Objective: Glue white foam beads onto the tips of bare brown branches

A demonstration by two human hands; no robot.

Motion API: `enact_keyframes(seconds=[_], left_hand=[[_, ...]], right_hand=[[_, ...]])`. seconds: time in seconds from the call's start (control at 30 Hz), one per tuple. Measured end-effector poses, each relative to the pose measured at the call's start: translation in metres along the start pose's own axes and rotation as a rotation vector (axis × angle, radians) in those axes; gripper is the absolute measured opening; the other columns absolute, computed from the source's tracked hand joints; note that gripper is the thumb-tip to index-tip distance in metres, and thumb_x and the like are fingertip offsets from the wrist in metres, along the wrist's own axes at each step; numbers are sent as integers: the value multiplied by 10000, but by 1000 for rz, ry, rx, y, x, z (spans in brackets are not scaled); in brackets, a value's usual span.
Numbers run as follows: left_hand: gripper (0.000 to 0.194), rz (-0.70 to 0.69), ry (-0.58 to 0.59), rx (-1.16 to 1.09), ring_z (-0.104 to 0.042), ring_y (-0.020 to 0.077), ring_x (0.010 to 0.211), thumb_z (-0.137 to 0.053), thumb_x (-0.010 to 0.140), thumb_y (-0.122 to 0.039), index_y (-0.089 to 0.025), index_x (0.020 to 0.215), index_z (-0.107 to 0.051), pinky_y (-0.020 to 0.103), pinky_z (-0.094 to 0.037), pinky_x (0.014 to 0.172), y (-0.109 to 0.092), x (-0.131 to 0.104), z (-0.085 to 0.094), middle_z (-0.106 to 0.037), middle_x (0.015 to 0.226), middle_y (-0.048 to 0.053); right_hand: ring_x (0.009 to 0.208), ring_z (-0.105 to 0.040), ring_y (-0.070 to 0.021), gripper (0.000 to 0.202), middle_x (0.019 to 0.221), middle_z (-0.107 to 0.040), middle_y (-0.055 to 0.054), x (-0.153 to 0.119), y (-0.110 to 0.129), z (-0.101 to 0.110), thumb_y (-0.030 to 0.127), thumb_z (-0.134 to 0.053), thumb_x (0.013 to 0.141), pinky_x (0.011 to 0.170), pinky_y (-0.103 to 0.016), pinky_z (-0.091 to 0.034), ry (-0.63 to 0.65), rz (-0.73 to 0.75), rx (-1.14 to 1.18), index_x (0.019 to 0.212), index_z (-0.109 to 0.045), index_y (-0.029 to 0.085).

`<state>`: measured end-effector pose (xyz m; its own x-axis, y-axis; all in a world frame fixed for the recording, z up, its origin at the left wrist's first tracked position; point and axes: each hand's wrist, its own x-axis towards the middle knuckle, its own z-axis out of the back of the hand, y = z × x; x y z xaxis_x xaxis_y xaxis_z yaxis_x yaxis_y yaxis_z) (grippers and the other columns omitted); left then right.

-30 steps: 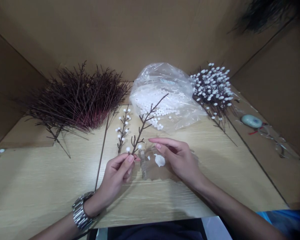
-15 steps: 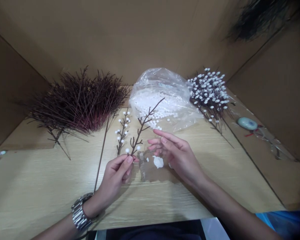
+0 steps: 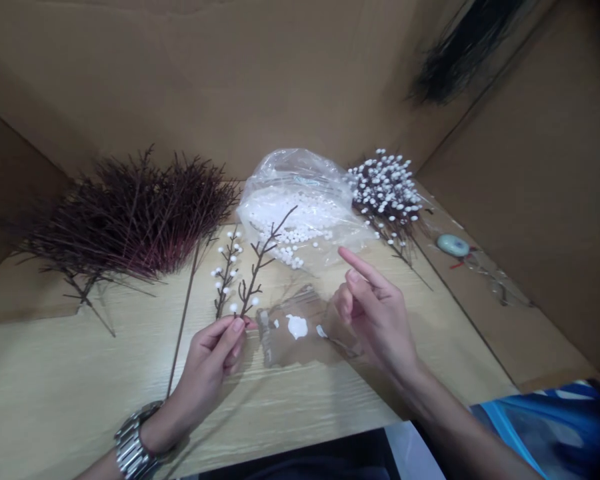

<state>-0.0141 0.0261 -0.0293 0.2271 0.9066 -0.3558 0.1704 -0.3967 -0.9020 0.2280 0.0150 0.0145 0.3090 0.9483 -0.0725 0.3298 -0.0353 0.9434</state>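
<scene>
My left hand (image 3: 217, 350) pinches the lower stem of a brown twig (image 3: 256, 277), which slants up to the right and bears two white balls near the fingers. Just left of it lies another twig (image 3: 225, 273) dotted with white balls. My right hand (image 3: 377, 307) hangs to the right, index finger stretched out and the other fingers curled, with nothing visible in it. Between the hands rests a piece of cardboard (image 3: 285, 350) with white paste (image 3: 297, 327) on it. Behind the twig, white balls (image 3: 290, 257) spill out of a clear plastic bag (image 3: 300, 173).
A big pile of bare brown twigs (image 3: 145, 213) fills the back left. At the back right is a bunch of white-tipped twigs (image 3: 387, 187), with a pale green oval object (image 3: 453, 245) beside it. Cardboard walls (image 3: 190, 87) surround the table (image 3: 80, 393).
The whole view has shifted, moving most things left in it. My right hand has drawn away from the twig to the right, its index finger now pointing out. The left hand keeps its hold.
</scene>
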Motion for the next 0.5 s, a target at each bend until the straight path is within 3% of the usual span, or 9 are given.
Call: enact_keyframes(seconds=[0.1,0.2,0.27,0.33,0.4,0.47,0.5], left_hand=[[432,16,-26,11,-259,57,479,-810,781,-568,-149,857,-737,152,-216,405,-2,-1,-1,-413,570,-72],[475,31,-62,11,-255,57,482,-847,720,-586,-144,851,-734,144,-213,403,-3,0,-1,-398,565,-77],[486,38,-71,14,-261,60,489,-856,704,-591,-145,853,-733,137,-218,402,-2,1,0,-399,572,-76],[473,38,-77,32,-275,67,500,-845,723,-588,-153,870,-731,135,-237,403,-1,1,2,-406,586,-72],[450,30,-77,51,-274,70,501,-832,747,-575,-158,885,-729,136,-244,399,-1,2,3,-402,593,-72],[436,21,-68,56,-267,69,500,-817,769,-569,-161,895,-728,138,-240,400,0,1,3,-396,598,-73],[438,17,-64,52,-262,68,499,-813,773,-573,-161,890,-726,139,-235,403,0,1,2,-391,598,-74]], right_hand=[[739,-719,-158,487,842,-783,-15,-6,12,23,357,-706,921,672,-293,-567,-79,10,14,1390,-602,278],[1025,-747,-213,467,1107,-792,-63,-16,27,42,355,-682,932,869,-376,-596,-138,83,-17,1385,-591,285],[1082,-735,-220,439,1156,-782,-65,-23,36,50,342,-689,928,913,-396,-590,-154,121,-29,1358,-613,294],[996,-749,-208,388,1078,-794,-53,-29,43,59,328,-723,901,875,-384,-596,-176,155,-64,1283,-670,290],[758,-723,-165,304,820,-766,-11,-37,48,74,335,-746,878,742,-336,-587,-247,213,-150,1175,-728,272],[519,-562,-117,258,563,-590,51,-51,53,99,375,-741,874,558,-279,-499,-392,279,-291,1102,-755,253],[468,-490,-108,285,528,-531,61,-61,55,116,404,-735,874,477,-260,-424,-496,282,-387,1111,-752,245]])
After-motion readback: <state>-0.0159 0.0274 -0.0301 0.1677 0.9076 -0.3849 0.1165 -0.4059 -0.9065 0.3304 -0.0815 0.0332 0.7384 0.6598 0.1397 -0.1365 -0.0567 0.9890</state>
